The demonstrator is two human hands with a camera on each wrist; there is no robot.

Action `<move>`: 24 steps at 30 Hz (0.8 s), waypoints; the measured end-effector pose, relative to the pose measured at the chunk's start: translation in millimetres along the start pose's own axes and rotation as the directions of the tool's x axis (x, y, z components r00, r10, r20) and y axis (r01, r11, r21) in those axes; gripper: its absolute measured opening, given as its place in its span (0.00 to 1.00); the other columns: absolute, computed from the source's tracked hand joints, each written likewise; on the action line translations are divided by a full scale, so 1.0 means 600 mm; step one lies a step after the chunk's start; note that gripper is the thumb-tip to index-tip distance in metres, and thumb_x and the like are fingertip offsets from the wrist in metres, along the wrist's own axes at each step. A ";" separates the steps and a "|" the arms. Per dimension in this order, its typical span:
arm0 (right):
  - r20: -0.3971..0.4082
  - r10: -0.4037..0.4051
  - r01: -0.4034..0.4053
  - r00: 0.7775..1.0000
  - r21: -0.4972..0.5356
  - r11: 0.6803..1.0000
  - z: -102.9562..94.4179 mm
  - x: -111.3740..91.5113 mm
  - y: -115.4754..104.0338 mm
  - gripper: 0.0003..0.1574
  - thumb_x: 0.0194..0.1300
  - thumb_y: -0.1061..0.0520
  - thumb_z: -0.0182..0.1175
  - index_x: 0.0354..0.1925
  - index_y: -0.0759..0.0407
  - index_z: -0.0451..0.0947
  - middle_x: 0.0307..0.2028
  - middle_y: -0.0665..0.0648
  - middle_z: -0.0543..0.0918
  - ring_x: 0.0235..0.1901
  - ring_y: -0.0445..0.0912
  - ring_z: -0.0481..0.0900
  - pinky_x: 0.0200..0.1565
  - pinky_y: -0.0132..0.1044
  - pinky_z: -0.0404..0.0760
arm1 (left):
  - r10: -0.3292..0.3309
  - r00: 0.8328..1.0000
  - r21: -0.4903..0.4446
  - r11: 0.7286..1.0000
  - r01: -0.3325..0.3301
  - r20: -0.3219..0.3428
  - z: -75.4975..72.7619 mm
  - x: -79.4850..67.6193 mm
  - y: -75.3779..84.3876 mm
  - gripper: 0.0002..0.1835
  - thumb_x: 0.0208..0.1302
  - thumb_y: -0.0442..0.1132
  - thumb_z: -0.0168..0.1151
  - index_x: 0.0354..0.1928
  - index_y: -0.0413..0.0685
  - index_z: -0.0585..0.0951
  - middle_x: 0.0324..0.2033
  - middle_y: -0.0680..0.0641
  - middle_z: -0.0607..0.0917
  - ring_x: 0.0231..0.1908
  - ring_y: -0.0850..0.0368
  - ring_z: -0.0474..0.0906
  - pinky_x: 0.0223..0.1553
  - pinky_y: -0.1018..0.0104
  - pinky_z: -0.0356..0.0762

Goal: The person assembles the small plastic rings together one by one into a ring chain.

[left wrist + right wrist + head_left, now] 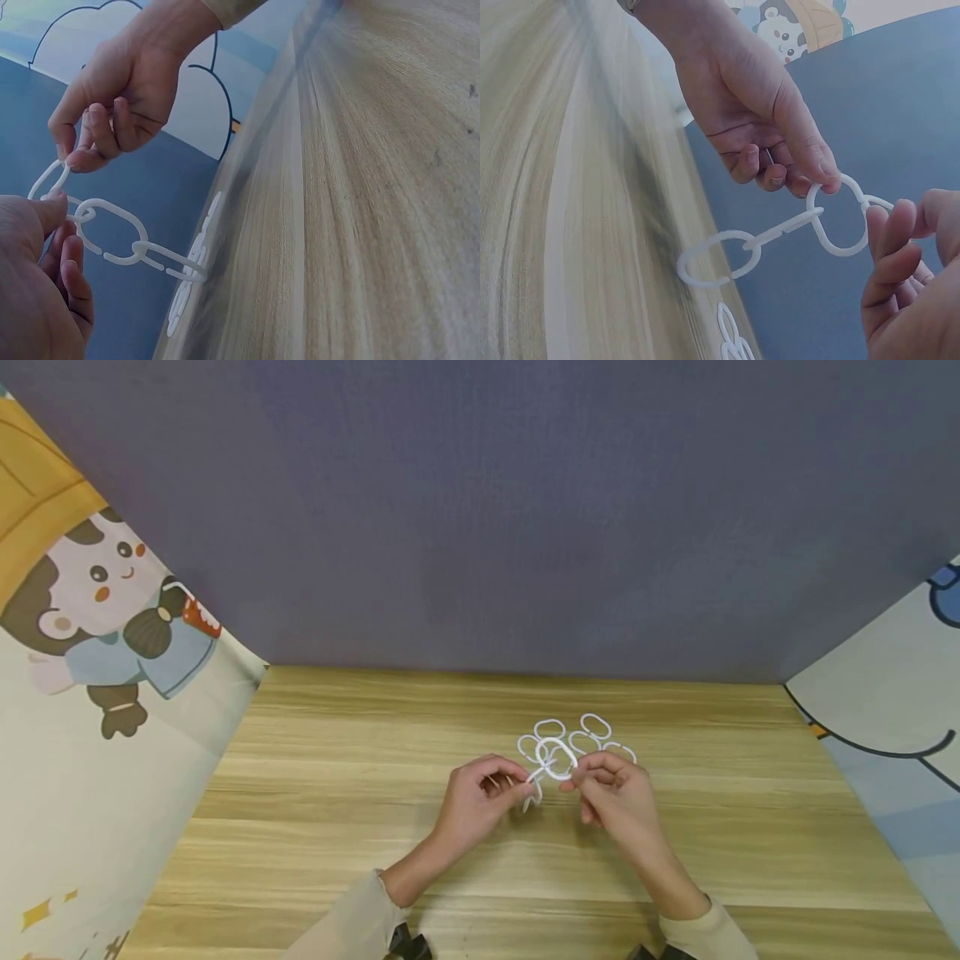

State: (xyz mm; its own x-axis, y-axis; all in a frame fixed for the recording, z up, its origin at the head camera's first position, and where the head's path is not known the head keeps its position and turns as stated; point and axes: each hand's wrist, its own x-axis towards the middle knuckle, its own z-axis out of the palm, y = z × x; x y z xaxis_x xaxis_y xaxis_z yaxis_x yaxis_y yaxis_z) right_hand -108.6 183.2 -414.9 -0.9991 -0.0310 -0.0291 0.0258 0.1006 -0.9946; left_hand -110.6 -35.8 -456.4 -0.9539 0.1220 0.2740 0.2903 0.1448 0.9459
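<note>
My left hand [480, 797] pinches a white oval plastic link [823, 241] between thumb and fingertips. From it hang more joined links, such as one [784, 226] slanting down and a lower one [705, 284]. My right hand [621, 789] pinches another white link [39, 180] between thumb and finger. That link meets the left hand's link, and in the right wrist view it seems to pass through it; fingers partly hide the join. The link ends that show have small gaps. Both hands are raised above the table.
Several loose white links [583, 724] lie on the wood-grain table [337, 777] just beyond the hands. A dark grey-blue panel [525, 527] stands at the table's back edge. Printed cartoon walls [187, 752] flank both sides.
</note>
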 end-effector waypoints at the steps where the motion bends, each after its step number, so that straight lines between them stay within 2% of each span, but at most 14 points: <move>1: 0.002 0.004 -0.004 1.000 -0.004 1.000 0.000 0.000 0.000 0.05 0.73 0.74 0.61 0.41 0.67 0.81 0.29 0.58 0.91 0.13 0.40 0.75 0.16 0.27 0.69 | 0.005 1.000 0.003 1.000 -0.005 0.000 0.000 0.000 0.000 0.06 0.64 0.35 0.83 0.39 0.44 0.92 0.33 0.48 0.90 0.30 0.66 0.77 0.32 0.74 0.75; 7: 0.002 0.056 -0.056 0.998 -0.032 0.998 0.000 0.001 0.001 0.03 0.69 0.71 0.63 0.42 0.71 0.81 0.30 0.60 0.91 0.14 0.41 0.75 0.18 0.28 0.71 | 0.031 1.000 0.016 0.999 -0.031 -0.001 -0.001 -0.001 0.000 0.06 0.62 0.35 0.84 0.38 0.45 0.93 0.32 0.48 0.90 0.30 0.66 0.77 0.32 0.74 0.76; 11: 0.010 0.063 -0.063 0.998 -0.036 0.997 0.001 0.000 0.002 0.04 0.68 0.73 0.62 0.42 0.74 0.80 0.30 0.62 0.91 0.16 0.42 0.76 0.20 0.30 0.75 | 0.022 1.000 0.020 1.000 -0.022 -0.015 -0.001 0.000 0.000 0.06 0.62 0.35 0.84 0.38 0.45 0.93 0.32 0.49 0.91 0.30 0.66 0.77 0.33 0.74 0.76; 18: -0.006 -0.001 0.001 1.000 -0.028 1.000 -0.002 0.001 0.009 0.05 0.68 0.75 0.58 0.39 0.70 0.79 0.29 0.54 0.90 0.18 0.42 0.78 0.18 0.28 0.72 | -0.024 0.999 -0.018 1.000 0.024 -0.045 -0.005 0.000 -0.002 0.06 0.63 0.32 0.83 0.38 0.44 0.92 0.33 0.47 0.91 0.31 0.65 0.78 0.34 0.74 0.76; 24: 0.001 -0.023 0.023 1.000 -0.011 1.000 -0.009 0.001 0.014 0.11 0.70 0.75 0.58 0.37 0.61 0.78 0.28 0.54 0.90 0.17 0.43 0.80 0.17 0.29 0.71 | -0.055 0.997 -0.038 0.998 0.053 -0.054 -0.009 0.000 -0.002 0.05 0.65 0.31 0.81 0.40 0.42 0.92 0.33 0.46 0.91 0.31 0.65 0.78 0.35 0.75 0.76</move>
State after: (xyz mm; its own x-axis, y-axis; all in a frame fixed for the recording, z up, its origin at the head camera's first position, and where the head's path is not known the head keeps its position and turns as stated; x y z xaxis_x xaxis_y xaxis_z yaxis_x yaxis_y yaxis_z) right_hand -109.3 189.7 -422.8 -0.9994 -0.0341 -0.0061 0.0023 0.1108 -0.9938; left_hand -111.2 -41.3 -456.3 -0.9712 0.0603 0.2305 0.2361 0.1132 0.9651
